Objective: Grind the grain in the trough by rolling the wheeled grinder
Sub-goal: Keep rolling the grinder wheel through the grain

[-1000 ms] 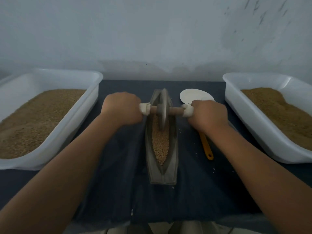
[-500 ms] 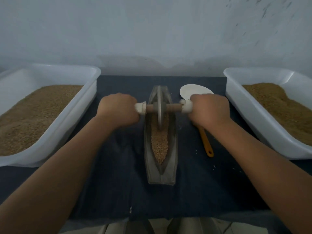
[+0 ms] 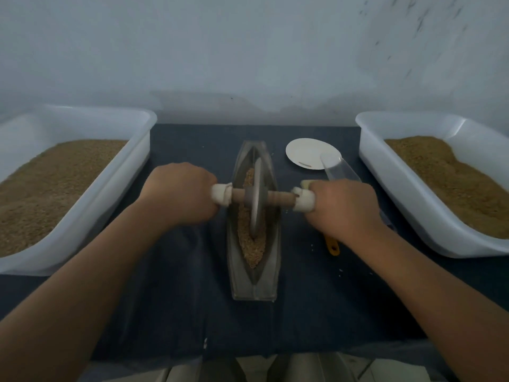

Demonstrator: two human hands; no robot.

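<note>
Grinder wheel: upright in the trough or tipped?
Upright. The wheel stands on edge in the trough, its rim sunk in the grain; the left hand and right hand hold the axle roughly level.

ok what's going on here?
A person is grinding grain in the narrow trough. The left hand and right hand grip the white-wrapped axle ends of the wheeled grinder; its disc stands in the grain near mid-trough. The left tub and right tub, both holding grain, flank it; a clear scoop and white plate lie right of the trough.
</note>
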